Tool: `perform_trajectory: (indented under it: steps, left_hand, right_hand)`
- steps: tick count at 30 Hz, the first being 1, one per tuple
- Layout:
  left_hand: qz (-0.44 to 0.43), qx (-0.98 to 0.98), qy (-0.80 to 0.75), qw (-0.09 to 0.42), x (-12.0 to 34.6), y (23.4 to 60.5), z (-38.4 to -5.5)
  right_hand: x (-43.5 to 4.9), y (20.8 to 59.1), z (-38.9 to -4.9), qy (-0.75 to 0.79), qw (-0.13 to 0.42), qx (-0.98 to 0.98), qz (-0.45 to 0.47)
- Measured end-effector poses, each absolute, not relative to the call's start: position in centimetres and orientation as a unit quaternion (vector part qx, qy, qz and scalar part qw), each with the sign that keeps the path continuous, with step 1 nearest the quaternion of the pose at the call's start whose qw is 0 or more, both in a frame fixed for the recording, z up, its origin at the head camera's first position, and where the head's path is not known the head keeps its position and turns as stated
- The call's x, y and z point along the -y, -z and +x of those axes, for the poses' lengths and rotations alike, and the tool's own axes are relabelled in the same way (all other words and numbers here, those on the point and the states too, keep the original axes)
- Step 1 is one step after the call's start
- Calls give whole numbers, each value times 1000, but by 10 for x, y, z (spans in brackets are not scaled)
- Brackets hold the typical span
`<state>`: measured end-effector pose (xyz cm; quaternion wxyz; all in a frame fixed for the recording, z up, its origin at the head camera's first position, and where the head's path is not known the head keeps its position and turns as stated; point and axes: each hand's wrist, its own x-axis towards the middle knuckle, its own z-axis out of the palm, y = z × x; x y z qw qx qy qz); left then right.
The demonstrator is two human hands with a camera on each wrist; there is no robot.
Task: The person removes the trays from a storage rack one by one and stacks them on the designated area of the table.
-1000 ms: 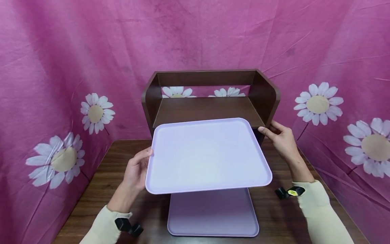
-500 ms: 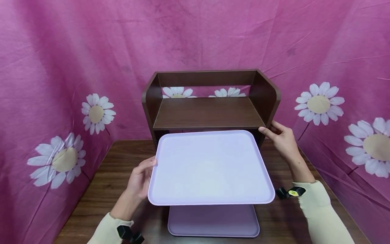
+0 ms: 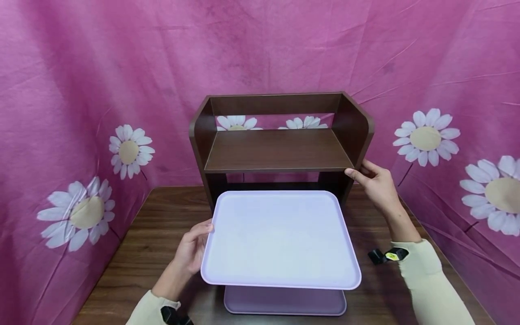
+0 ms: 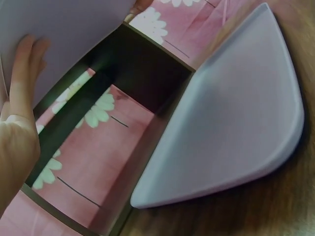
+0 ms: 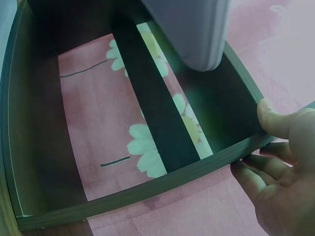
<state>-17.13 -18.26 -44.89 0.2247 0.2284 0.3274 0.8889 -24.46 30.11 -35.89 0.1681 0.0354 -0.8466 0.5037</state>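
Note:
My left hand (image 3: 192,248) grips a pale lilac tray (image 3: 280,239) by its left edge, thumb on the rim. In the left wrist view, several fingers (image 4: 22,73) spread against its underside. The raised tray tilts in front of a dark brown two-tier shelf (image 3: 278,149), hiding part of its lower tier. My right hand (image 3: 378,189) holds the shelf's right side panel, thumb at the front edge and the other fingers round the outer face. A second lilac tray (image 3: 284,302) lies flat on the table below, mostly covered by the raised one in the head view.
The wood-grain table (image 3: 134,266) carries the shelf and the lower tray. Pink cloth (image 3: 264,45) printed with white daisies hangs behind and along both sides. Through the shelf's open back (image 5: 103,113), the same cloth shows.
My left hand has lowered the raised tray toward me, levelling its sideways tilt. More of the shelf's lower tier shows, less of the bottom tray. My right hand keeps its place.

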Motion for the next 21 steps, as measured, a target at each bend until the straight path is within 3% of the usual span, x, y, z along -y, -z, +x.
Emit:
perform_trajectory:
  steps: [21]
  left_hand:
    - [200,-360,-879,240,175,500,-172]
  right_hand:
    - [-305,363,-246,-500,159,851,26]
